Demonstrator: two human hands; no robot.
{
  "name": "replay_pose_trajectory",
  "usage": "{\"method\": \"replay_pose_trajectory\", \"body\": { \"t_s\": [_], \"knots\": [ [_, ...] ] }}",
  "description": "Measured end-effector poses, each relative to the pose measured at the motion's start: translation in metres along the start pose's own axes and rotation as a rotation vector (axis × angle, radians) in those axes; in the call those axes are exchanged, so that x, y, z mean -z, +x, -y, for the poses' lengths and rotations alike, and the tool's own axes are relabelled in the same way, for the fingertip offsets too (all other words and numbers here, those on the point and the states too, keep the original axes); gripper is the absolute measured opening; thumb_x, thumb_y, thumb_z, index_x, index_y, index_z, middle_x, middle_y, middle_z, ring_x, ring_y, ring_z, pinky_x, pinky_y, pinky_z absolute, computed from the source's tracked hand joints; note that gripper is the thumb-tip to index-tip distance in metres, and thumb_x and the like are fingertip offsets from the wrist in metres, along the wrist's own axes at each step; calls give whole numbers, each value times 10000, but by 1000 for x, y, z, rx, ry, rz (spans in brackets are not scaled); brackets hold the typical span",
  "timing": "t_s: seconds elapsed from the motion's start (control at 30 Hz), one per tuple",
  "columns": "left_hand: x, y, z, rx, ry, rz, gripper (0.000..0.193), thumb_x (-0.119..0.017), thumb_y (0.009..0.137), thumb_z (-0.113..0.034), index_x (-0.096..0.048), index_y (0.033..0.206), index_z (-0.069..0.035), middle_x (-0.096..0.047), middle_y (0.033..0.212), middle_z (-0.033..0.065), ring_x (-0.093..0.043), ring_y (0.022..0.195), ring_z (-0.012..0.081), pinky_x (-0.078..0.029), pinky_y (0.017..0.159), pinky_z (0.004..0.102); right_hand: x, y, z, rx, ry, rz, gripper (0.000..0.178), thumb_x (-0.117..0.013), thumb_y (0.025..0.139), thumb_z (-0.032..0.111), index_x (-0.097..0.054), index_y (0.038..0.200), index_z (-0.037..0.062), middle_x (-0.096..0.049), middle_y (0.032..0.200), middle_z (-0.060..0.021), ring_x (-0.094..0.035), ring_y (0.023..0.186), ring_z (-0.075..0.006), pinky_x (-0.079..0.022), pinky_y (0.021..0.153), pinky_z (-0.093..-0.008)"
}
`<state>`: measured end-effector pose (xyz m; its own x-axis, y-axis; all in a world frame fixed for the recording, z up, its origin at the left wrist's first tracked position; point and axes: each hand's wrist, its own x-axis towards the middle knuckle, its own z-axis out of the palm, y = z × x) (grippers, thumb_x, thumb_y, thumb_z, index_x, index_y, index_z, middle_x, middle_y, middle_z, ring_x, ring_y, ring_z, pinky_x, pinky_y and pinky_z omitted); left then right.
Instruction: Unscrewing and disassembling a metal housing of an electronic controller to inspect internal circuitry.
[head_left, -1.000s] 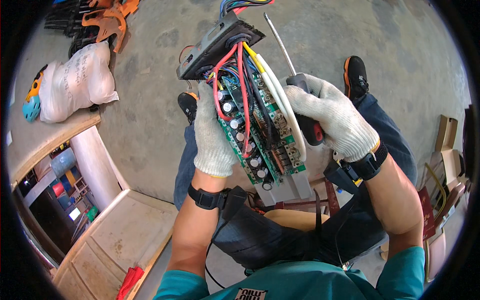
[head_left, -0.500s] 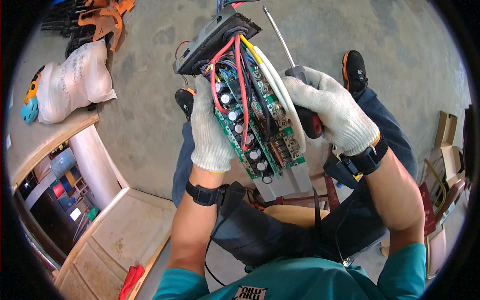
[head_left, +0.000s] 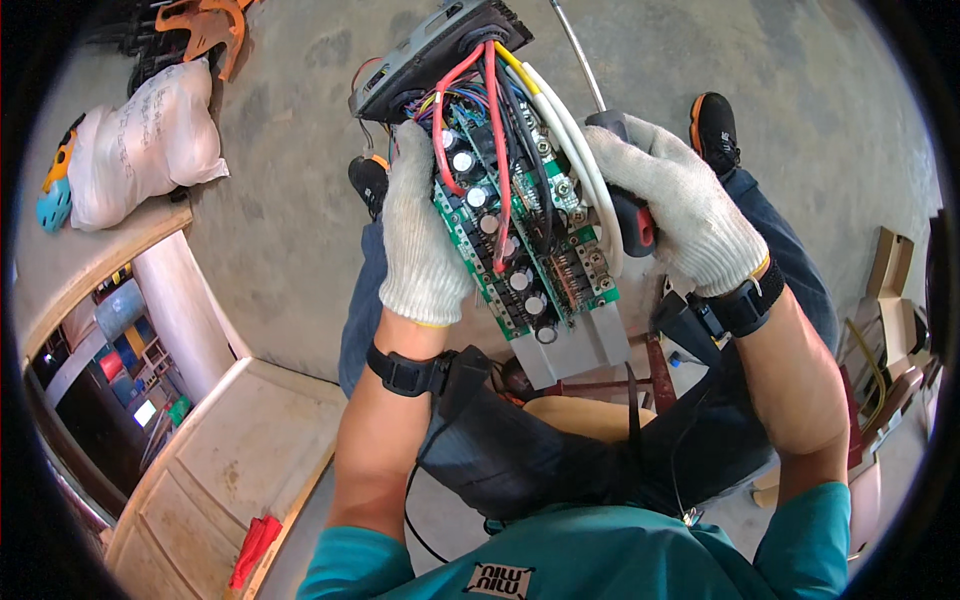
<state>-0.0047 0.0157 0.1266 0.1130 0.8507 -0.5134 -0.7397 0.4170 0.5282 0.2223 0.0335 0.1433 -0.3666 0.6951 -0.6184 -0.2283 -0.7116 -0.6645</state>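
Observation:
A controller unit with green circuit boards point(head_left: 560, 262) is held up in front of me, tilted, over a grey metal base point(head_left: 572, 352). My left hand point(head_left: 420, 245), in a white knit glove, grips its left side. Thick red wires point(head_left: 501, 150), black wires and white cables point(head_left: 570, 135) run from the boards through a dark end plate point(head_left: 425, 68). My right hand point(head_left: 695, 205), gloved too, is closed round a screwdriver point(head_left: 632, 222) beside the boards' right edge. Its shaft points up and away; the tip is cut off at the top. The right fingertips are partly hidden behind the cables.
On the concrete floor at the far left lie a stuffed white bag point(head_left: 145, 150), a blue and orange tool point(head_left: 55, 195) and orange plastic parts point(head_left: 205, 30). A wood-edged panel point(head_left: 220, 480) with a red cloth point(head_left: 256, 550) is at the left. An open cardboard box point(head_left: 890, 290) is at the right.
The unit has shifted slightly up and right in view, along with both hands and the screwdriver. Both grips stay the same.

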Motion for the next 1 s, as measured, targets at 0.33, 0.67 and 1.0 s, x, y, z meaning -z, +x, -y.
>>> {"method": "replay_pose_trajectory", "body": {
  "t_s": [0.33,0.67,1.0],
  "knots": [
    [-7,-8,-7,22,189,-124,574,-520,1171,-518,-662,1401,-11,-796,1227,140,-814,1016,246,-696,907,409,-2,4,-2,-29,26,-53,373,-707,1115,298,-700,1253,-48,-747,1011,-37,-691,796,-60,-578,687,-233],
    [-6,-6,-6,32,10,13,490,-495,1193,-448,-674,1363,-25,-793,1173,104,-806,970,198,-697,860,381,-6,8,2,-87,20,-125,342,-712,1108,292,-695,1221,-30,-751,979,-30,-712,771,-72,-595,669,-246],
    [-3,-6,-7,-38,0,-3,482,-540,1178,-450,-656,1429,-54,-795,1229,96,-803,1016,198,-689,906,375,-10,7,-2,-68,46,-176,286,-697,1125,301,-706,1200,25,-739,944,22,-660,699,-33,-547,605,-216]
  ]
}}
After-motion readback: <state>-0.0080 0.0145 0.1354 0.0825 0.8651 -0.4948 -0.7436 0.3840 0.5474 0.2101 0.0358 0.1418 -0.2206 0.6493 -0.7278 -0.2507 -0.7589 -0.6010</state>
